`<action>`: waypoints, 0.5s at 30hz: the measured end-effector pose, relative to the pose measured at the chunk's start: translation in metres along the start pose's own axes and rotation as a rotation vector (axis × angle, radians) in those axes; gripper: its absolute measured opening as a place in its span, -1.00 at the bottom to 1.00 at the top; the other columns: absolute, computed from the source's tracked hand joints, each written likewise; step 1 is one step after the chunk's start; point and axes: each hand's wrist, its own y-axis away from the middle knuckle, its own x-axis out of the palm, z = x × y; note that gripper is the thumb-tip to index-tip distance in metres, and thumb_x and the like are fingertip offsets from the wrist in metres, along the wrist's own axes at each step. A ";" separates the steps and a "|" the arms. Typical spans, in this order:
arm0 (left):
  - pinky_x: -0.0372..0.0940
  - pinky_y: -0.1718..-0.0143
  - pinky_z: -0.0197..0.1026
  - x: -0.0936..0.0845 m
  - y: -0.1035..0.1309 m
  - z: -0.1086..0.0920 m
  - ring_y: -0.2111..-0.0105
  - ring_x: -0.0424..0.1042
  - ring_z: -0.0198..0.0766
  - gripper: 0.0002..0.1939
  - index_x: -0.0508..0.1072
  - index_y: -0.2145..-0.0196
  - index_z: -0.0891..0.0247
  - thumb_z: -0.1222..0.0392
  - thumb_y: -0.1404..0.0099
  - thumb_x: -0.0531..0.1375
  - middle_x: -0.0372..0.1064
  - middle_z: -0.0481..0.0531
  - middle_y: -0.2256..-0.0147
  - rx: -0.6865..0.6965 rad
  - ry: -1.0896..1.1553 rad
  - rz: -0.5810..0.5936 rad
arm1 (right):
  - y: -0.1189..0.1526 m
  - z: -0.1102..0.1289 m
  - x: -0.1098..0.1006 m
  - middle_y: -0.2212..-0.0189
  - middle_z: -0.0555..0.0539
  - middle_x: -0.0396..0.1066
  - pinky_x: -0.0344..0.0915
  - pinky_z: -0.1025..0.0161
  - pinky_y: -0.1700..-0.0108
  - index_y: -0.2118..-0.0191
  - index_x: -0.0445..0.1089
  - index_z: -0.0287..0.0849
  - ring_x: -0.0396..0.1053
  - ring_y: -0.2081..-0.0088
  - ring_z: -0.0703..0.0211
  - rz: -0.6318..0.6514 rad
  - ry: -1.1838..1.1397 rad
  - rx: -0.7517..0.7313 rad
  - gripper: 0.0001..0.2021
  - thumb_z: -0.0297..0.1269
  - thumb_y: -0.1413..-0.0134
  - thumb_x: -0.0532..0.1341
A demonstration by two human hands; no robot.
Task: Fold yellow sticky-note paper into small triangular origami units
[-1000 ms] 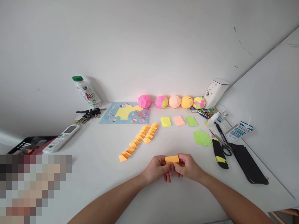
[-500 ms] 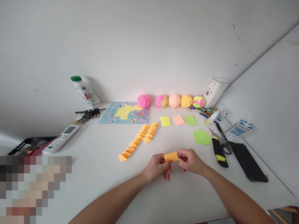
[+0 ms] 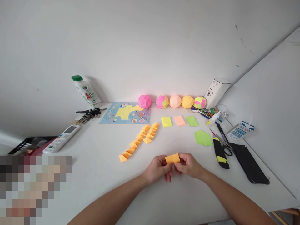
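Observation:
Between my two hands is a folded orange paper (image 3: 172,158), a narrow rectangle held above the white table. My left hand (image 3: 159,167) pinches its left end, thumb along the lower edge. My right hand (image 3: 187,164) grips the right end, its thumb also at the lower edge and fingers behind. The fingertips behind the paper are partly hidden. Beyond my hands lie two overlapping rows of folded orange paper pieces (image 3: 137,142). Farther back are stacks of yellow paper (image 3: 166,122), peach paper (image 3: 179,120) and green paper (image 3: 192,121).
Several faceted paper balls (image 3: 175,101) line the wall. Cut green papers (image 3: 202,138), a utility knife (image 3: 220,153), scissors (image 3: 225,147) and a black pouch (image 3: 249,164) lie right. A bottle (image 3: 86,92), keys (image 3: 90,114) and a remote control (image 3: 62,138) are left.
My right hand has shifted its hold, the thumb moving left and under the paper's lower edge. The orange paper has moved slightly right.

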 end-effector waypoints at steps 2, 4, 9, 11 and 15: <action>0.22 0.69 -0.35 0.000 0.000 0.000 0.70 0.37 -0.35 -0.71 0.28 0.43 0.32 0.01 -0.13 0.18 0.35 -0.06 0.61 0.009 -0.011 0.017 | 0.000 0.001 0.000 0.59 0.06 0.28 0.27 0.37 0.52 0.37 0.33 -0.28 0.23 0.55 0.33 -0.014 -0.026 -0.021 -0.91 -0.43 0.09 0.14; 0.22 0.69 -0.34 -0.001 0.000 0.000 0.70 0.37 -0.35 -0.72 0.28 0.43 0.32 0.02 -0.13 0.18 0.36 -0.05 0.61 0.013 -0.001 0.023 | 0.001 0.003 0.000 0.60 0.05 0.29 0.27 0.36 0.52 0.38 0.34 -0.27 0.24 0.55 0.32 -0.024 -0.048 -0.029 -0.91 -0.45 0.10 0.14; 0.20 0.71 -0.33 -0.002 0.000 -0.002 0.74 0.34 -0.34 -0.73 0.24 0.45 0.29 0.05 -0.10 0.20 0.35 -0.08 0.66 0.004 0.087 -0.007 | 0.001 0.005 -0.005 0.62 0.06 0.30 0.26 0.35 0.54 0.42 0.32 -0.26 0.24 0.59 0.33 -0.069 -0.099 -0.026 -0.93 -0.45 0.13 0.14; 0.19 0.71 -0.33 -0.003 -0.001 -0.002 0.74 0.34 -0.34 -0.74 0.23 0.44 0.29 0.07 -0.11 0.20 0.34 -0.09 0.67 0.012 0.115 -0.019 | 0.001 0.004 -0.008 0.63 0.06 0.30 0.25 0.34 0.54 0.46 0.30 -0.25 0.24 0.61 0.33 -0.090 -0.117 -0.040 -0.97 -0.44 0.12 0.13; 0.24 0.65 -0.29 -0.002 0.000 -0.004 0.65 0.40 -0.30 -0.76 0.21 0.37 0.28 0.08 -0.16 0.17 0.40 -0.02 0.54 0.076 0.183 0.009 | 0.002 0.003 -0.010 0.63 0.06 0.29 0.25 0.33 0.52 0.47 0.29 -0.24 0.25 0.61 0.33 -0.089 -0.141 -0.084 -0.98 -0.42 0.08 0.14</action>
